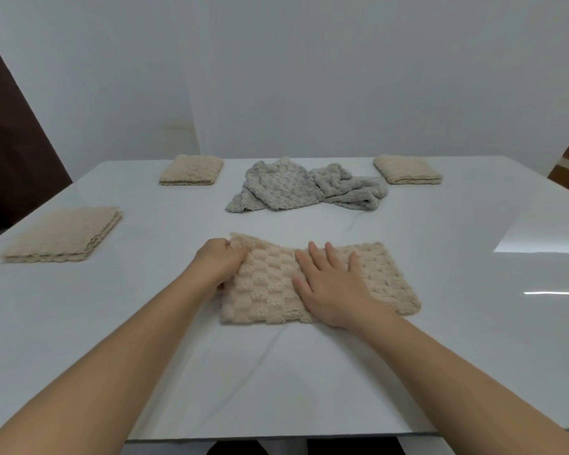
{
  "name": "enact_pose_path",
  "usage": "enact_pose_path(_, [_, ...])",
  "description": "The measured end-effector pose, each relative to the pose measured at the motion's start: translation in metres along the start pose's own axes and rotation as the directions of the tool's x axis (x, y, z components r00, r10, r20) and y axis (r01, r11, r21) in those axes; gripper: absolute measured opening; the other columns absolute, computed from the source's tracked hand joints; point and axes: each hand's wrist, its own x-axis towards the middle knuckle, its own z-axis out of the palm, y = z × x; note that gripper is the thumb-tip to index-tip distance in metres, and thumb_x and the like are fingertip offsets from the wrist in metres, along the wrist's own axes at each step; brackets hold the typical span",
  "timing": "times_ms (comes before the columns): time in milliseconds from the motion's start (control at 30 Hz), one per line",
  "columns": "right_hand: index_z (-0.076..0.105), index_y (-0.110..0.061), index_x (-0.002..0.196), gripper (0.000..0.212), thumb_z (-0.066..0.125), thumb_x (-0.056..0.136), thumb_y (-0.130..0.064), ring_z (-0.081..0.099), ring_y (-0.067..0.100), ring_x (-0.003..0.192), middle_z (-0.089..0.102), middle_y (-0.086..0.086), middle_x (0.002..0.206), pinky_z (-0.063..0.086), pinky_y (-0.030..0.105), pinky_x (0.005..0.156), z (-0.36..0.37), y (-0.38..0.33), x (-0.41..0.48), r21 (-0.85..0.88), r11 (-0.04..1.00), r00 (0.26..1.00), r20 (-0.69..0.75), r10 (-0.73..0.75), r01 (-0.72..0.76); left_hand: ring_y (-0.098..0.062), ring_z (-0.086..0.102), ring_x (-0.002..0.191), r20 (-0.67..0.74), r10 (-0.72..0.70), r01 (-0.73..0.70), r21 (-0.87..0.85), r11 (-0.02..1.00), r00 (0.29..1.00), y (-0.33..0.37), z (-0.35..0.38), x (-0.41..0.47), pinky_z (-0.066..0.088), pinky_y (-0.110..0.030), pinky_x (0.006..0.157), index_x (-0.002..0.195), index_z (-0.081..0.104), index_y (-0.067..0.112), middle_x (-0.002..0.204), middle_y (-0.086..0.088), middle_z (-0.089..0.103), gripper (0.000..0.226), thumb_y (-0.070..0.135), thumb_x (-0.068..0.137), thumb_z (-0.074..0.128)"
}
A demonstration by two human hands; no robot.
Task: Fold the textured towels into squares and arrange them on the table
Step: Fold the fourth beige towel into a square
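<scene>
Glossy white table [473, 356], plain white wall [309, 77] behind. Beige towel [266, 290] lay near centre; left hand [220, 261] gripped its left edge, right hand [332, 290] pressed flat, fingers spread. Grey towel [296, 188] crumpled beyond.

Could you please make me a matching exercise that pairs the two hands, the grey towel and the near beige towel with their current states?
Things:
1. grey towel
2. near beige towel
3. left hand
4. right hand

States:
A. flat, fingers spread, pressing down
B. crumpled in a heap
C. fingers curled on a towel's edge
D. laid out as a rectangle

Pairs: 1-B, 2-D, 3-C, 4-A
</scene>
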Motion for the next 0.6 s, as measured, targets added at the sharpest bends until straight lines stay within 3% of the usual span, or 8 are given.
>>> enact_pose_path(100, [0.003,-0.025,0.155,0.059,0.013,0.100,-0.046,-0.012,0.027,0.148,-0.006,0.002,0.163,-0.010,0.059,0.114,0.006,-0.020,0.003,0.002,1.000,1.000,-0.016,0.020,-0.020,-0.022,0.055,0.066,-0.045,0.040,-0.034,0.132,0.991,0.998,0.005,-0.015,-0.001,0.041,-0.026,0.053,0.076,0.052,0.012,0.077,-0.007,0.058,0.022,0.029,0.092,0.054])
enact_pose_path(167, [0.006,-0.023,0.155,0.059,0.016,0.101,-0.043,-0.010,0.028,0.148,-0.004,0.003,0.163,-0.010,0.057,0.114,0.003,-0.024,0.004,0.050,0.999,0.999,-0.027,0.017,-0.016,-0.023,0.057,0.066,0.012,0.001,-0.001,0.030,1.000,1.000,0.014,-0.023,-0.006,0.044,-0.026,0.058,0.080,0.053,0.011,0.079,-0.008,0.060,0.022,0.030,0.091,0.058])
enact_pose_path(233, [0.017,-0.017,0.153,0.055,0.025,0.102,-0.035,0.000,0.025,0.149,0.007,0.004,0.162,-0.003,0.048,0.117,-0.010,-0.022,0.002,0.266,0.964,0.997,-0.083,-0.003,0.025,-0.023,0.061,0.070,0.101,-0.030,0.043,-0.132,0.990,0.994,0.031,-0.026,-0.013,0.049,-0.028,0.064,0.090,0.059,0.010,0.083,-0.009,0.064,0.018,0.027,0.090,0.060])
enact_pose_path(300, [0.037,-0.008,0.146,0.047,0.034,0.101,-0.024,0.027,0.020,0.143,0.031,0.005,0.155,0.016,0.035,0.116,-0.030,-0.018,0.001,0.634,0.773,0.981,-0.170,0.096,0.034,-0.024,0.063,0.077,0.150,-0.005,0.042,-0.250,0.967,0.989,0.050,-0.021,-0.019,0.050,-0.030,0.070,0.097,0.062,0.010,0.087,-0.008,0.066,0.020,0.029,0.090,0.060])
enact_pose_path(367, [0.053,-0.001,0.131,0.042,0.039,0.101,-0.028,0.056,0.021,0.118,0.055,0.010,0.138,0.041,0.040,0.104,-0.048,-0.013,0.000,0.943,0.329,0.975,-0.031,0.218,-0.044,-0.018,0.061,0.070,0.241,0.050,0.046,-0.377,0.925,0.969,0.067,-0.007,-0.028,0.050,-0.028,0.066,0.092,0.061,0.016,0.080,-0.003,0.064,0.022,0.037,0.093,0.055])
enact_pose_path(433, [0.058,-0.002,0.122,0.053,0.035,0.100,-0.044,0.067,0.025,0.095,0.067,0.012,0.116,0.055,0.040,0.083,-0.060,0.001,-0.003,0.978,-0.130,0.970,0.182,0.160,-0.162,-0.014,0.058,0.060,0.375,0.093,0.099,-0.462,0.881,0.923,0.078,0.014,-0.036,0.048,-0.025,0.058,0.092,0.057,0.018,0.069,0.002,0.060,0.029,0.045,0.095,0.046])
enact_pose_path(500, [0.064,-0.004,0.112,0.057,0.035,0.098,-0.051,0.070,0.026,0.079,0.072,0.015,0.096,0.058,0.036,0.068,-0.067,0.021,-0.010,0.931,-0.256,0.952,0.293,0.091,-0.262,-0.016,0.060,0.058,0.412,0.124,0.127,-0.529,0.839,0.903,0.081,0.033,-0.044,0.046,-0.028,0.060,0.099,0.052,0.016,0.067,0.000,0.062,0.030,0.043,0.098,0.040])
enact_pose_path(600, [0.064,-0.004,0.107,0.031,0.051,0.095,-0.030,0.067,0.027,0.079,0.070,0.015,0.093,0.053,0.036,0.073,-0.065,0.048,-0.014,0.922,-0.207,0.917,0.363,0.166,-0.327,-0.021,0.064,0.064,0.277,0.204,0.043,-0.683,0.729,0.939,0.074,0.051,-0.051,0.052,-0.036,0.068,0.099,0.052,0.010,0.073,-0.008,0.063,0.014,0.020,0.099,0.043])
